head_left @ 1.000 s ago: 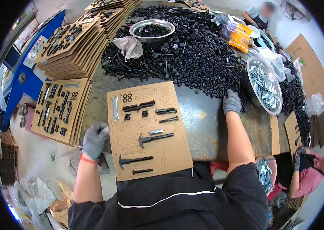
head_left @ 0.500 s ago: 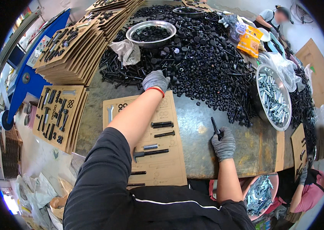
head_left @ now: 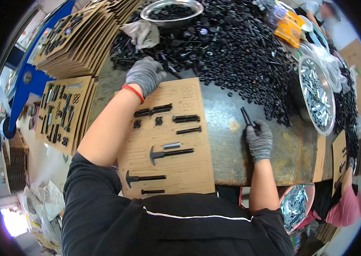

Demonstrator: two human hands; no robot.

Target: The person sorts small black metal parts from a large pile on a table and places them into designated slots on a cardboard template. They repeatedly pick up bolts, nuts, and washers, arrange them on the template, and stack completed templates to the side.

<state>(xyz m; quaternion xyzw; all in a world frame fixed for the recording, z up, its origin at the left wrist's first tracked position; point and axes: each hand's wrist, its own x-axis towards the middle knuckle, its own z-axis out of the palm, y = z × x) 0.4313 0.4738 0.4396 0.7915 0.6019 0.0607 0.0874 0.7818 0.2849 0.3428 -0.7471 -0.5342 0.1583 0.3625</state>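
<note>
My left hand [head_left: 145,76], in a grey glove with a red band at the wrist, is over the near edge of a heap of black bolts [head_left: 176,45]. Its fingers are curled downward, and what they hold is hidden. My right hand [head_left: 259,138], gloved too, grips black bolts [head_left: 245,116] above the bare metal tabletop; two shafts point up and left. Between my arms lies a printed cardboard sheet [head_left: 204,173]. On it are black bolts [head_left: 185,118], a silver sleeve [head_left: 171,146], T-headed bolts [head_left: 172,154] and small dark nuts [head_left: 158,121].
Black nuts [head_left: 240,81] spread across the table's far side. A steel bowl [head_left: 332,123] of silver sleeves stands right, a steel bowl [head_left: 197,7] of black parts far off. Stacked cardboard sheets [head_left: 73,55] and a filled board [head_left: 46,132] are left. A co-worker's pink sleeve [head_left: 346,209] shows right.
My left hand has moved left along the heap, uncovering more of the sheet. Two bolt shafts now show in my right hand where one was clear before. The whole view has shifted slightly.
</note>
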